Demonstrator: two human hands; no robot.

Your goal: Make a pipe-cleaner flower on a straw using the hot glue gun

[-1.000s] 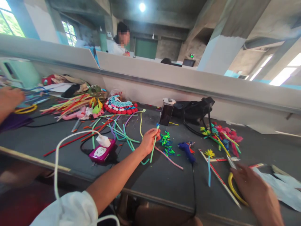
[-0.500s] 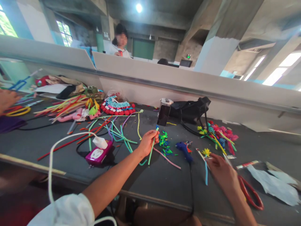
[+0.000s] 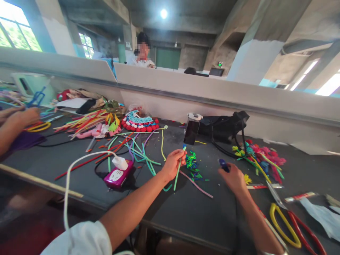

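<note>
My left hand [image 3: 172,165] is closed around a green pipe cleaner [image 3: 176,179], which stands nearly upright with a small blue piece at its top. Fingers of my right hand [image 3: 236,180] wrap round a dark blue glue gun [image 3: 223,165]; most of its body is hidden by the hand. Between the hands lies a pile of small green and blue pieces [image 3: 193,163]. A pink pipe cleaner [image 3: 198,185] curves across the table below the pile. Beside my right wrist is a yellow pipe-cleaner flower [image 3: 247,179].
Scissors [image 3: 284,225] with yellow and red handles lie at the right. A purple power socket [image 3: 118,175] with a white plug and cable stands left. A phone [image 3: 191,132] leans on a cup, near a black bag [image 3: 223,125]. Another person's hands [image 3: 20,118] work at the far left.
My right hand has left the yellow flower, moved left and taken hold of the glue gun. My left hand still grips the green pipe cleaner. The view has shifted slightly.
</note>
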